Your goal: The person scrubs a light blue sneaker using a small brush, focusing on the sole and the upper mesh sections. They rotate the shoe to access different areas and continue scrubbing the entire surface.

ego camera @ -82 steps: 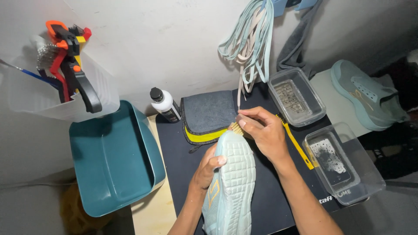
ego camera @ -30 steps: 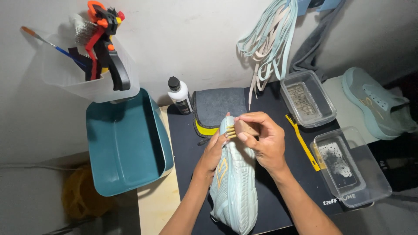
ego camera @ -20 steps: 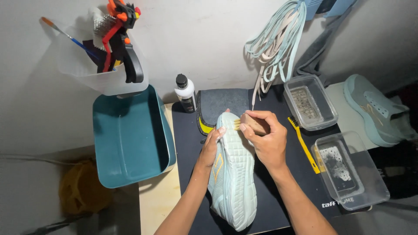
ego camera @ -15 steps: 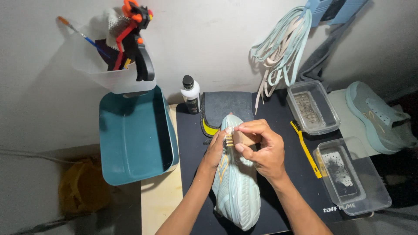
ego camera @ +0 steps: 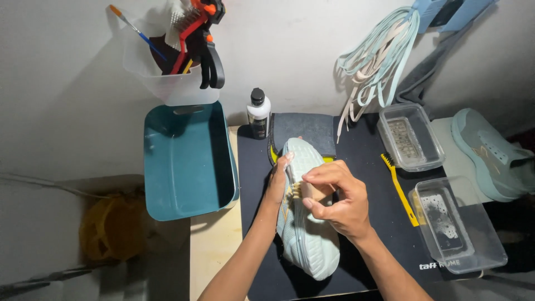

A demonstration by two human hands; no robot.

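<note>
Dark mat (ego camera: pixel 368 167): r hand (ego camera: pixel 337 198) brushing sneaker (ego camera: pixel 306 239)

Pale plaster wall (ego camera: pixel 67 83) behind, lit from above. Light wooden counter (ego camera: pixel 214 251) carrying a dark mat (ego camera: pixel 379 223). Deep shadow at lower left.
</note>
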